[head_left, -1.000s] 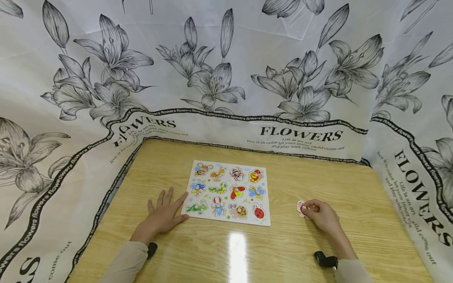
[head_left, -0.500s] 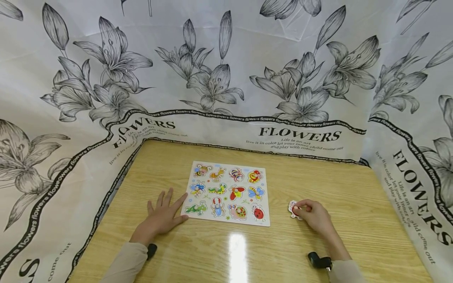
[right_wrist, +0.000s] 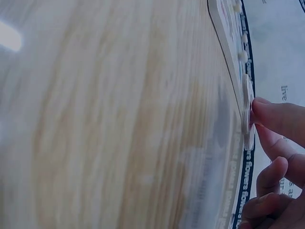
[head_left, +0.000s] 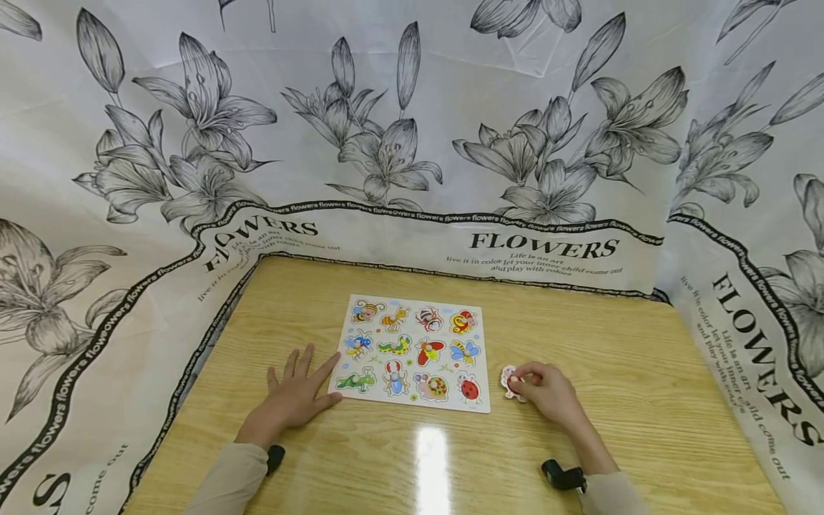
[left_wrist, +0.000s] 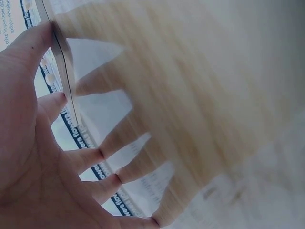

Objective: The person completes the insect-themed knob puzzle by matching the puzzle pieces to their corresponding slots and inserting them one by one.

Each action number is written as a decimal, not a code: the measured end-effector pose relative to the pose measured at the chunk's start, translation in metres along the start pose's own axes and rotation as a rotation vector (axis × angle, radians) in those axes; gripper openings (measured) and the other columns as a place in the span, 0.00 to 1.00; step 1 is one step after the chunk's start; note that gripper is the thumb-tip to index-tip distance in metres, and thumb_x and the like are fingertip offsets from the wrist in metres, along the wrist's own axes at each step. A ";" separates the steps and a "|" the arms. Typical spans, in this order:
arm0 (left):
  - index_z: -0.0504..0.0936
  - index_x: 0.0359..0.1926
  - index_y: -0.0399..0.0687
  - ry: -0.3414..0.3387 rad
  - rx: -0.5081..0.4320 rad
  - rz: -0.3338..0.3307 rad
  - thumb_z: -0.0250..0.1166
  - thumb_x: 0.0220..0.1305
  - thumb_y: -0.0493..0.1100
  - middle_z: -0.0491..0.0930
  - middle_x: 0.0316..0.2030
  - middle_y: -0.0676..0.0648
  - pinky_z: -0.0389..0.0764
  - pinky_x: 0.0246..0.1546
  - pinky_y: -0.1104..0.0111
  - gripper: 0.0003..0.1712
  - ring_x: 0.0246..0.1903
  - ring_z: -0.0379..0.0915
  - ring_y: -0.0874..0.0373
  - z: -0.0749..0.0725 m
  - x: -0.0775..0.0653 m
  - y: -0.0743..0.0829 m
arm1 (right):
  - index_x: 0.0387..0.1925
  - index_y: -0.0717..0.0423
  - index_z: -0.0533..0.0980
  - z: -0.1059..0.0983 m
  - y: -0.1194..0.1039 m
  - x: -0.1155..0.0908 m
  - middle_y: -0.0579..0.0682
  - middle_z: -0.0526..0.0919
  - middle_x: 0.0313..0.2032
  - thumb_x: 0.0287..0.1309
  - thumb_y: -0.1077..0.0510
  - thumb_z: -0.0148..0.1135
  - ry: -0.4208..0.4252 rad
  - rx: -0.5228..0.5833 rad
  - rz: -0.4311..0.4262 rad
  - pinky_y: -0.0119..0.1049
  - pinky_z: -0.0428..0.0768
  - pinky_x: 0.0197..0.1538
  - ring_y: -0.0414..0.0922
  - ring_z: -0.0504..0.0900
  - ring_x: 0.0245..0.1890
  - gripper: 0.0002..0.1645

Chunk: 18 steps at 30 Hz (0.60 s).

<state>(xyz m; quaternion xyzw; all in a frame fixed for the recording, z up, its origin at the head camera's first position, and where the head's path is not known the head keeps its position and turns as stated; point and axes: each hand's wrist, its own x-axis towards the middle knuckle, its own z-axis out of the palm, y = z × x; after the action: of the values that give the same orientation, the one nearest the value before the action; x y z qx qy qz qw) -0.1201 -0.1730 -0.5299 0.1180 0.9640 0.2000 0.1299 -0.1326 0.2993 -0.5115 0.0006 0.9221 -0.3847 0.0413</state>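
Observation:
A white wooden peg puzzle board [head_left: 380, 365] with colourful insects lies on the table. My left hand [head_left: 292, 393] rests beside it with fingers spread; thumb and forefinger touch its left edge, as the left wrist view shows at the board's side [left_wrist: 62, 62]. To the right of the board, my right hand [head_left: 555, 393] pinches a ladybug puzzle piece [head_left: 506, 386] between thumb and forefinger. In the right wrist view the piece [right_wrist: 246, 114] appears edge-on, just above the tabletop. A printed ladybug [head_left: 470, 388] fills the board's lower right corner.
The wooden table [head_left: 618, 357] carries a bright light reflection near its front. White cloth with printed flowers [head_left: 547, 247] walls in the back and both sides. A black wrist device [head_left: 561, 475] sits at the right forearm.
My right hand has moved left with the ladybug piece, from well right of the board to close by its right edge. My left hand has stayed in place.

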 end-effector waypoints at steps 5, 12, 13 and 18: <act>0.55 0.79 0.63 -0.001 -0.004 -0.006 0.58 0.69 0.67 0.39 0.77 0.32 0.33 0.58 0.23 0.44 0.74 0.29 0.29 -0.001 0.000 0.000 | 0.38 0.57 0.84 0.010 -0.010 0.002 0.48 0.68 0.24 0.57 0.58 0.74 -0.015 0.010 -0.023 0.36 0.64 0.27 0.45 0.66 0.25 0.09; 0.57 0.79 0.62 0.008 -0.002 -0.007 0.59 0.68 0.66 0.40 0.77 0.32 0.33 0.58 0.23 0.43 0.74 0.31 0.28 -0.001 0.000 0.002 | 0.38 0.56 0.85 0.021 -0.019 0.005 0.47 0.68 0.23 0.57 0.59 0.73 -0.039 -0.006 -0.076 0.35 0.65 0.27 0.44 0.66 0.25 0.08; 0.56 0.79 0.62 0.009 0.001 -0.007 0.59 0.68 0.66 0.40 0.77 0.32 0.33 0.58 0.23 0.43 0.74 0.31 0.28 -0.001 0.000 0.002 | 0.38 0.56 0.85 0.023 -0.020 0.006 0.47 0.68 0.24 0.57 0.59 0.73 -0.043 -0.003 -0.083 0.35 0.65 0.27 0.44 0.66 0.25 0.07; 0.56 0.79 0.62 0.009 0.004 -0.009 0.59 0.69 0.66 0.40 0.77 0.32 0.33 0.59 0.23 0.43 0.74 0.30 0.28 -0.001 0.000 0.001 | 0.36 0.54 0.85 0.031 -0.027 0.007 0.47 0.68 0.25 0.56 0.58 0.74 -0.048 0.004 -0.095 0.36 0.64 0.29 0.44 0.65 0.27 0.07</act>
<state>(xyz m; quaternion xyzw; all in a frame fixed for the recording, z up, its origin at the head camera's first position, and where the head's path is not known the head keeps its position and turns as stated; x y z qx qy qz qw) -0.1205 -0.1723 -0.5284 0.1131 0.9654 0.1981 0.1260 -0.1385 0.2575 -0.5145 -0.0521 0.9192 -0.3878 0.0450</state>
